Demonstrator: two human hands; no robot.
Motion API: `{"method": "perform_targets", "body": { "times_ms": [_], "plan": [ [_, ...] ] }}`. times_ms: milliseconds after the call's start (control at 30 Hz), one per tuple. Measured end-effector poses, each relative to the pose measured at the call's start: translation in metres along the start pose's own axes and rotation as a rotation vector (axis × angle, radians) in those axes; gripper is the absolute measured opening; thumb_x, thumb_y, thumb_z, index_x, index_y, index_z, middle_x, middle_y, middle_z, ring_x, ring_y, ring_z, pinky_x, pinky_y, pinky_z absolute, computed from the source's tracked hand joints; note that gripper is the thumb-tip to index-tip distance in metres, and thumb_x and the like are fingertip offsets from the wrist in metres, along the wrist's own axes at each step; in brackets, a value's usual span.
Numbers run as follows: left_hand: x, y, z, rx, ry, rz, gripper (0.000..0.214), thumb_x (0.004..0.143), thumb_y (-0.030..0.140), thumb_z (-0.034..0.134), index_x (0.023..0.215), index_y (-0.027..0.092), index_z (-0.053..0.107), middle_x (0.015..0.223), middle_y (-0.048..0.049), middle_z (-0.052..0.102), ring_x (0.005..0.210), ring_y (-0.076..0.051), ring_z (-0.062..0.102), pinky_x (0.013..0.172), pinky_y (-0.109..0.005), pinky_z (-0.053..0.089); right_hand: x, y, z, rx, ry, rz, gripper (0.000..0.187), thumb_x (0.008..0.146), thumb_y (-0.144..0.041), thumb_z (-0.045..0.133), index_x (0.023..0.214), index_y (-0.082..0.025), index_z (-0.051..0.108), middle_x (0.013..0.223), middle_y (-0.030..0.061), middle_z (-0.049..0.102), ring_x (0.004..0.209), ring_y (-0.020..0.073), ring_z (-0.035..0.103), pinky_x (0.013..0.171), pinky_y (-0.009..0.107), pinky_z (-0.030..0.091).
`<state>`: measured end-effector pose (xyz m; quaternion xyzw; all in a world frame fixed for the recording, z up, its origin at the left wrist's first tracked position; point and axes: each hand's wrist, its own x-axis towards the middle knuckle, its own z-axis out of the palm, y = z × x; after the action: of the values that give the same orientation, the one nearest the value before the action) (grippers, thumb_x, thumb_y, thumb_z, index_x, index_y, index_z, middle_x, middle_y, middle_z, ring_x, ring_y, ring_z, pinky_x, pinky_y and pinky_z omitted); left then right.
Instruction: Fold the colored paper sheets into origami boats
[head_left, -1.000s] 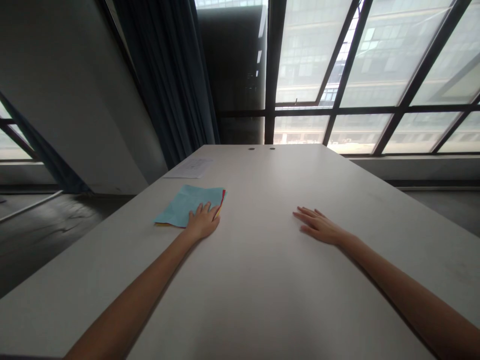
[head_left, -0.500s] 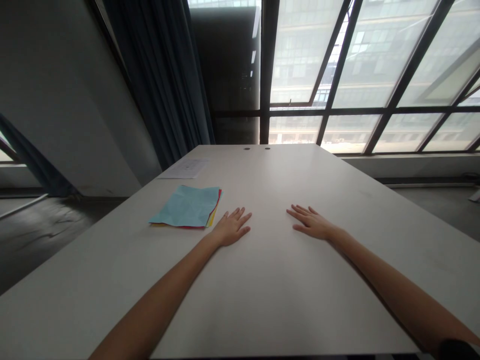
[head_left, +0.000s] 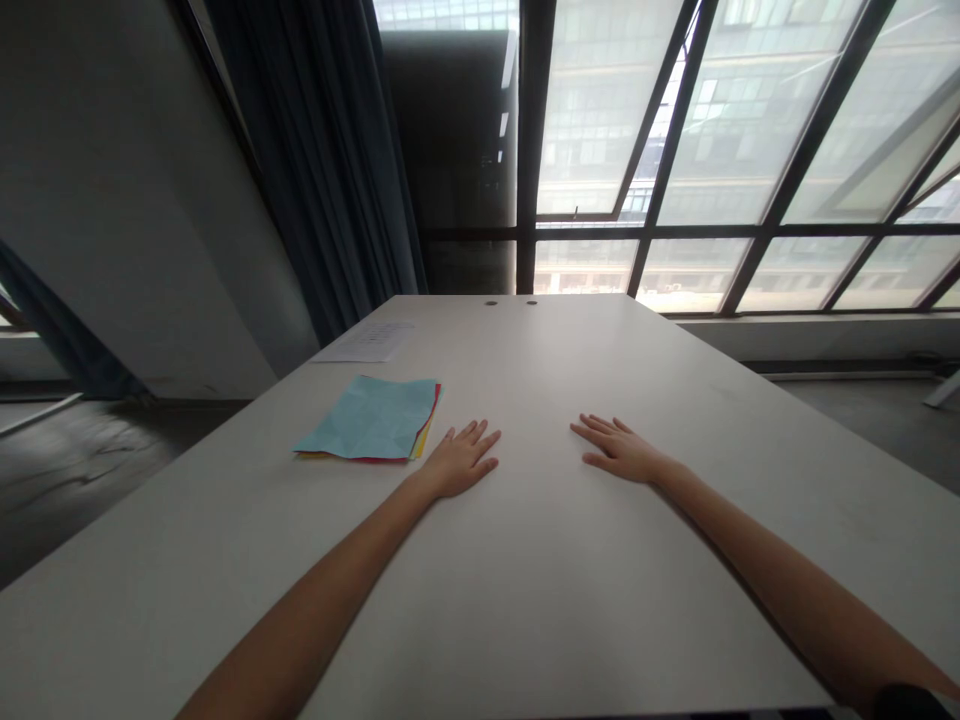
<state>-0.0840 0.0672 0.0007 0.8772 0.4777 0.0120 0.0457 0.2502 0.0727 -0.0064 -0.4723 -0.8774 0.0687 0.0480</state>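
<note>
My left hand [head_left: 459, 460] lies palm down on the white table [head_left: 525, 580], fingers spread, holding nothing. Just left of it is a small stack of coloured paper sheets [head_left: 371, 418]: light blue and creased on top, with red and yellow edges showing underneath. The fingertips are close to the stack's right side but apart from it. Across a gap of bare tabletop, my right hand [head_left: 621, 450] also rests flat with its fingers spread and nothing in it.
A white printed sheet [head_left: 365, 341] lies near the table's far left edge. Two round dark holes [head_left: 491, 303] mark the far end. Beyond stand a dark blue curtain [head_left: 337, 160] and large framed windows [head_left: 592, 120].
The whole view has shifted very slightly. Both hands and the paper stack stay in the same places on the table.
</note>
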Motion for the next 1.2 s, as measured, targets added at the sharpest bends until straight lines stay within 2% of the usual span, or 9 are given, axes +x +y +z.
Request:
{"method": "perform_targets", "body": {
  "times_ms": [267, 533, 667, 767, 833, 900, 1000, 1100, 1200],
  "plan": [
    [0.001, -0.001, 0.0, -0.016, 0.016, -0.01, 0.057, 0.084, 0.056, 0.019, 0.135, 0.03, 0.022, 0.144, -0.0074, 0.017, 0.132, -0.025, 0.015, 0.102, -0.05, 0.017, 0.002, 0.0, -0.001, 0.016, -0.002, 0.016, 0.063, 0.081, -0.06, 0.028, 0.136, -0.029, 0.021, 0.143, 0.0068, 0.019, 0.131, 0.0227, 0.016, 0.104, 0.049, 0.011],
    [0.001, 0.0, 0.0, 0.0, 0.036, -0.005, 0.055, 0.085, 0.053, 0.021, 0.134, 0.029, 0.027, 0.142, -0.007, 0.023, 0.13, -0.023, 0.02, 0.101, -0.046, 0.02, 0.003, 0.002, -0.001, 0.023, 0.008, 0.024, 0.064, 0.081, -0.061, 0.028, 0.136, -0.029, 0.024, 0.143, 0.0073, 0.02, 0.131, 0.0228, 0.017, 0.104, 0.048, 0.012],
    [-0.004, 0.002, -0.006, 0.134, 0.222, -0.116, 0.048, 0.085, 0.044, 0.029, 0.126, 0.022, 0.042, 0.133, -0.0103, 0.039, 0.122, -0.024, 0.034, 0.099, -0.041, 0.026, 0.002, 0.001, -0.001, 0.027, 0.018, 0.022, 0.063, 0.081, -0.06, 0.029, 0.136, -0.029, 0.024, 0.143, 0.0073, 0.021, 0.131, 0.0226, 0.018, 0.104, 0.048, 0.012],
    [-0.014, -0.004, -0.017, 0.286, 0.421, -0.288, 0.045, 0.083, 0.036, 0.035, 0.121, 0.016, 0.046, 0.126, -0.0144, 0.045, 0.116, -0.027, 0.038, 0.095, -0.042, 0.029, 0.002, 0.002, 0.0, 0.033, 0.028, 0.016, 0.063, 0.081, -0.06, 0.03, 0.135, -0.029, 0.025, 0.143, 0.0071, 0.022, 0.131, 0.0229, 0.019, 0.104, 0.048, 0.013],
    [-0.02, -0.013, -0.024, 0.353, 0.475, -0.436, 0.048, 0.081, 0.034, 0.037, 0.123, 0.012, 0.043, 0.12, -0.017, 0.049, 0.11, -0.029, 0.043, 0.088, -0.043, 0.033, 0.002, 0.003, 0.001, 0.037, 0.034, 0.007, 0.062, 0.081, -0.06, 0.03, 0.135, -0.029, 0.025, 0.142, 0.0074, 0.023, 0.13, 0.0233, 0.02, 0.104, 0.049, 0.013],
    [-0.026, -0.026, -0.029, 0.395, 0.458, -0.592, 0.049, 0.078, 0.033, 0.039, 0.121, 0.009, 0.044, 0.114, -0.0189, 0.052, 0.102, -0.032, 0.048, 0.081, -0.044, 0.037, 0.002, 0.004, 0.002, 0.038, 0.042, 0.0, 0.062, 0.081, -0.06, 0.031, 0.135, -0.03, 0.026, 0.142, 0.0073, 0.023, 0.13, 0.0235, 0.02, 0.104, 0.049, 0.014],
    [-0.031, -0.044, -0.03, 0.356, 0.296, -0.753, 0.038, 0.076, 0.031, 0.039, 0.1, 0.009, 0.058, 0.093, -0.0173, 0.061, 0.084, -0.031, 0.057, 0.07, -0.042, 0.041, 0.002, 0.007, 0.004, 0.032, 0.047, -0.001, 0.062, 0.081, -0.06, 0.031, 0.135, -0.03, 0.025, 0.142, 0.0069, 0.023, 0.13, 0.0235, 0.02, 0.103, 0.05, 0.015],
    [-0.031, -0.052, -0.026, 0.308, 0.184, -0.78, 0.032, 0.079, 0.025, 0.035, 0.088, 0.01, 0.062, 0.083, -0.0161, 0.064, 0.079, -0.029, 0.061, 0.065, -0.038, 0.042, 0.0, 0.01, 0.006, 0.029, 0.052, -0.003, 0.062, 0.081, -0.06, 0.031, 0.135, -0.03, 0.025, 0.142, 0.0069, 0.024, 0.13, 0.0236, 0.02, 0.103, 0.05, 0.015],
    [-0.028, -0.05, -0.022, 0.326, 0.183, -0.734, 0.033, 0.081, 0.017, 0.03, 0.086, 0.01, 0.062, 0.083, -0.0172, 0.064, 0.081, -0.029, 0.061, 0.064, -0.037, 0.042, 0.0, 0.01, 0.006, 0.031, 0.056, -0.005, 0.062, 0.081, -0.059, 0.031, 0.135, -0.03, 0.026, 0.142, 0.0069, 0.024, 0.13, 0.0238, 0.021, 0.103, 0.05, 0.015]
  ]
}}
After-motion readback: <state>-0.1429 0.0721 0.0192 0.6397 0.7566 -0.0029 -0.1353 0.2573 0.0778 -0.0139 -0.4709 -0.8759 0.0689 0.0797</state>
